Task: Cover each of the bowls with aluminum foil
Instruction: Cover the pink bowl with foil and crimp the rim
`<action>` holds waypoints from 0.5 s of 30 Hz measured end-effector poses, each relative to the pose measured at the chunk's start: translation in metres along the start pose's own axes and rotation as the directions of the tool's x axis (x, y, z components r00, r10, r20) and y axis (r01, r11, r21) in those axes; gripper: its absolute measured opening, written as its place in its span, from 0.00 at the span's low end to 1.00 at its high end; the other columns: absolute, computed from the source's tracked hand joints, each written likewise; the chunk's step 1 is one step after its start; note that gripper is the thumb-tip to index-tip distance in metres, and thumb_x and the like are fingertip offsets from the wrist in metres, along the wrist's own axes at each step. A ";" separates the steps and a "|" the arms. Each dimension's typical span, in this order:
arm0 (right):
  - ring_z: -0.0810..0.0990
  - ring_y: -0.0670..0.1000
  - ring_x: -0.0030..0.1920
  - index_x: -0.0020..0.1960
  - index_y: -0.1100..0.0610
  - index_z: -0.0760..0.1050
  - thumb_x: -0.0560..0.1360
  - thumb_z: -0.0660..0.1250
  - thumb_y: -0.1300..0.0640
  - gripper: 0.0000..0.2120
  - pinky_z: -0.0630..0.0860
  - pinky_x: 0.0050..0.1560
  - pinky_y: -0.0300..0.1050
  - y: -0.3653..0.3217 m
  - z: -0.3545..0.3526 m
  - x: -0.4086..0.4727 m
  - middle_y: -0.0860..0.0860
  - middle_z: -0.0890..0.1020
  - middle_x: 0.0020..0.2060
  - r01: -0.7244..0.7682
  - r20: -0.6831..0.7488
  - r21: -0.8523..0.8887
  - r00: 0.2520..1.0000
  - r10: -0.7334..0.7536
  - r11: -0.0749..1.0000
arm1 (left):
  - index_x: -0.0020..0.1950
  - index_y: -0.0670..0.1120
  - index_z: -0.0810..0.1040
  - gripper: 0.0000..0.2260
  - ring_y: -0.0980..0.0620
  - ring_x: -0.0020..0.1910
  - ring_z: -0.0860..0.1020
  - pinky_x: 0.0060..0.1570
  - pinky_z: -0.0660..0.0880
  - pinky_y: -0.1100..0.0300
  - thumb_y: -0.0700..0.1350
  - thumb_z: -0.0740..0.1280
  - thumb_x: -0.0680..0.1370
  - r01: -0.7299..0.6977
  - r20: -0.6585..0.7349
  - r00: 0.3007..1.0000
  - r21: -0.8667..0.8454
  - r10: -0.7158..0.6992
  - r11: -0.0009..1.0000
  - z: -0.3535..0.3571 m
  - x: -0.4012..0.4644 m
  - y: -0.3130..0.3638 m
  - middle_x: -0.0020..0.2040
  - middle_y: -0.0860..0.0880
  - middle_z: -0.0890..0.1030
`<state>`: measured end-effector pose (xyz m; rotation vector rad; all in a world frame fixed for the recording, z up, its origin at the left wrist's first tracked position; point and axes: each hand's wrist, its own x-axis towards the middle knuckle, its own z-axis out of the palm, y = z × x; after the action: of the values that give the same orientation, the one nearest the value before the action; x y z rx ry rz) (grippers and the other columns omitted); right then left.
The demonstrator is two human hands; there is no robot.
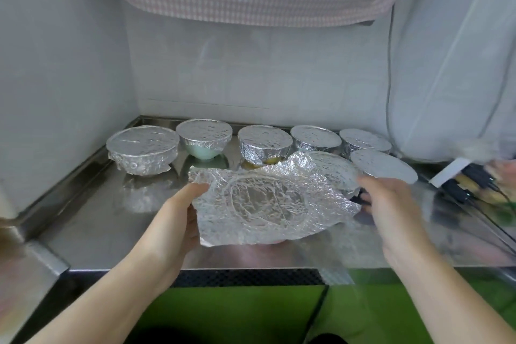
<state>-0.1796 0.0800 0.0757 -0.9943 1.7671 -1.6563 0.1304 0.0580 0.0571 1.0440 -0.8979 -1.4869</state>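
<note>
At the desk's (97, 220) centre, the left hand (185, 212) grasps the crinkled foil sheet (268, 201) at its nine o'clock edge (bowl beneath hidden), right hand (391, 204) released at three o'clock; next, crimp the edges down

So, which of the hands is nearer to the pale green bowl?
Left. The left hand holds the foil sheet just in front of the pale green bowl; the right hand is far off to its right.

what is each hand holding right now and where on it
The left hand holds the crinkled foil sheet at its left edge. The right hand is beside the sheet's right edge; whether it grips anything cannot be told.
</note>
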 end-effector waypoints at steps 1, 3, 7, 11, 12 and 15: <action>0.86 0.63 0.43 0.58 0.68 0.79 0.79 0.73 0.52 0.19 0.83 0.45 0.54 0.005 -0.001 -0.003 0.65 0.87 0.46 -0.105 0.043 0.137 0.994 0.100 0.985 | 0.71 0.42 0.74 0.14 0.45 0.63 0.80 0.67 0.70 0.45 0.42 0.61 0.85 -0.021 0.004 1.000 0.015 0.021 1.000 0.009 -0.005 0.003 0.67 0.46 0.80; 0.88 0.58 0.49 0.64 0.60 0.80 0.79 0.72 0.50 0.18 0.85 0.54 0.54 0.014 0.003 -0.011 0.60 0.89 0.51 -0.316 0.178 0.329 0.946 0.270 0.890 | 0.63 0.51 0.73 0.08 0.61 0.44 0.77 0.69 0.71 0.42 0.44 0.64 0.84 0.087 -0.038 0.995 -0.044 -0.089 0.995 0.032 -0.012 0.006 0.49 0.59 0.78; 0.86 0.64 0.59 0.68 0.55 0.79 0.79 0.71 0.46 0.21 0.80 0.64 0.62 0.029 0.020 -0.022 0.60 0.88 0.56 -0.476 0.346 0.399 0.870 0.352 0.783 | 0.67 0.48 0.74 0.12 0.66 0.58 0.77 0.40 0.81 0.48 0.44 0.65 0.83 0.120 0.001 0.993 -0.125 -0.121 0.985 0.033 -0.021 -0.004 0.68 0.59 0.74; 0.86 0.64 0.59 0.68 0.55 0.78 0.80 0.69 0.47 0.20 0.80 0.65 0.64 0.035 0.038 -0.023 0.60 0.88 0.56 -0.501 0.382 0.450 0.856 0.348 0.739 | 0.60 0.41 0.76 0.07 0.55 0.37 0.84 0.28 0.79 0.62 0.41 0.63 0.84 0.157 -0.006 0.987 -0.113 -0.158 0.981 0.037 -0.012 -0.003 0.64 0.38 0.79; 0.86 0.64 0.59 0.68 0.55 0.79 0.81 0.69 0.48 0.19 0.80 0.66 0.65 0.035 0.043 -0.023 0.61 0.88 0.56 -0.500 0.387 0.448 0.856 0.344 0.741 | 0.61 0.42 0.76 0.07 0.57 0.36 0.82 0.28 0.79 0.61 0.41 0.64 0.84 0.152 -0.021 0.988 -0.100 -0.155 0.983 0.036 -0.013 -0.003 0.63 0.41 0.79; 0.87 0.64 0.58 0.67 0.56 0.78 0.82 0.68 0.50 0.16 0.82 0.63 0.64 0.033 0.062 -0.024 0.61 0.88 0.55 -0.520 0.421 0.421 0.838 0.348 0.743 | 0.59 0.43 0.77 0.06 0.61 0.31 0.80 0.31 0.78 0.57 0.38 0.63 0.84 0.134 -0.092 0.985 -0.142 -0.148 0.981 0.027 -0.007 0.004 0.54 0.49 0.79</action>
<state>-0.1219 0.0603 0.0334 -0.4932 1.1204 -1.4425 0.1068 0.0650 0.0706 1.0910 -0.6529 -1.5736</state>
